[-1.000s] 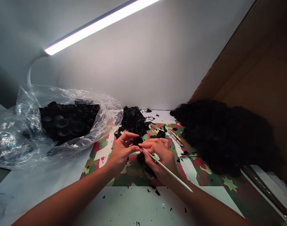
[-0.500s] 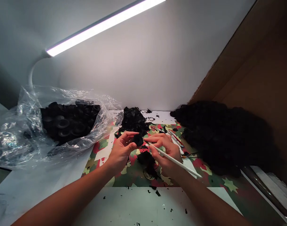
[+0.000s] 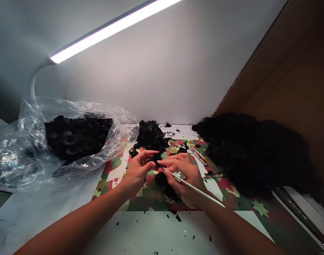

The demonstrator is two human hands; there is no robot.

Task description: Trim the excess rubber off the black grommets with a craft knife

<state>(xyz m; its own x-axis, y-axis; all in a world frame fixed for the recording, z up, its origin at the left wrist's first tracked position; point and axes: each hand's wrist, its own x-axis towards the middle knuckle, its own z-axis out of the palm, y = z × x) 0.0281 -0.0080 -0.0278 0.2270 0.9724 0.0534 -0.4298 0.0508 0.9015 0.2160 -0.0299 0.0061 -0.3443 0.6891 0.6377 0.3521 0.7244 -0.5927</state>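
Note:
My left hand (image 3: 136,173) is closed, pinching a small round black rubber part (image 3: 156,158) between thumb and fingers. My right hand (image 3: 187,174) grips a slim white tool (image 3: 197,189) like a pen, its far end at the lower right side of the part. The right fingertips touch the part or lie just in front of it. What kind of tip the tool has I cannot make out. Below the hands lies a clump of black rubber scraps (image 3: 164,180) on the camouflage-patterned sheet (image 3: 140,203).
An open clear plastic bag (image 3: 21,156) on the left holds many black rubber parts (image 3: 71,140). Black trimmings (image 3: 149,134) are heaped behind the hands. A big dark pile (image 3: 252,152) lies right, beside cardboard (image 3: 289,71). Thin tools (image 3: 198,156) rest near my right hand. A lamp (image 3: 111,33) shines above.
My right hand has moved slightly left and in toward the rubber part, bringing the white tool along. The part has turned in my left hand, its round face showing less.

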